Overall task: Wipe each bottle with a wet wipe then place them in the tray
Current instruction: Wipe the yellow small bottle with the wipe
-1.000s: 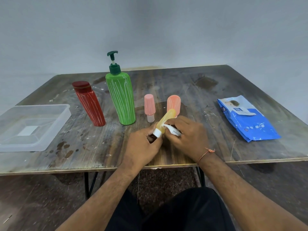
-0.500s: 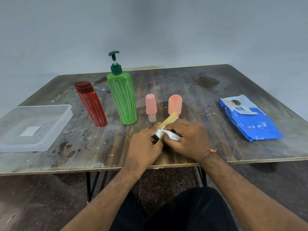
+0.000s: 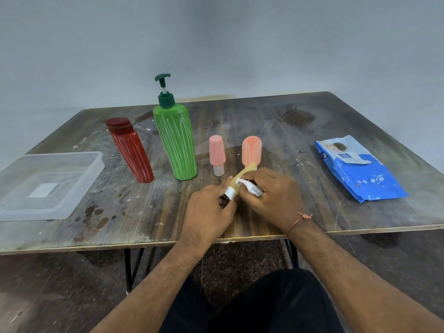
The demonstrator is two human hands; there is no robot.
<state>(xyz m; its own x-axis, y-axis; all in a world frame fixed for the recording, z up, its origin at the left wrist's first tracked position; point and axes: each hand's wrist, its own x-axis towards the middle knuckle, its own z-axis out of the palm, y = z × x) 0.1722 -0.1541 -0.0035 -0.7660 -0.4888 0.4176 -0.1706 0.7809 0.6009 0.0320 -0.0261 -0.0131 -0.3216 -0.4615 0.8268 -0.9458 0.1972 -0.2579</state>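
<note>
Center of frame, just above the near table (image 3: 252,121) edge: both hands work on a small yellow bottle (image 3: 241,176). Left hand (image 3: 208,213) has fingers curled round its white cap end, pinning it so it won't spin or slip. Right hand (image 3: 276,197) pinches a bunched white wet wipe (image 3: 249,187) against the bottle's side, prob. mid-rub. Bottle is tilted, tip pointing up-right toward the row behind; held off the table so the wipe can get round the body.

Still standing upright in a row across the middle: red bottle (image 3: 131,152) w/ dark red cap, tall green pump bottle (image 3: 176,143), small pink bottle (image 3: 217,153) standing on its clear end, and a peach bottle (image 3: 251,151) w/ rounded top, partly behind the yellow one. All look like smooth hard plastic, streaked w/ thin white lines, likely what the wipe should take off. Tapered shapes; the green one is the widest.

Tray (image 3: 79,186) at far left of frame: clear, shallow, rectangular plastic, nothing in it, so no bottle is done yet. Blue wipe pack (image 3: 358,167) lies flat at right, soft crinkly film, near the wiping hand for an easy grab. Table top is worn, stained wood, dark blotches near the tray.
</note>
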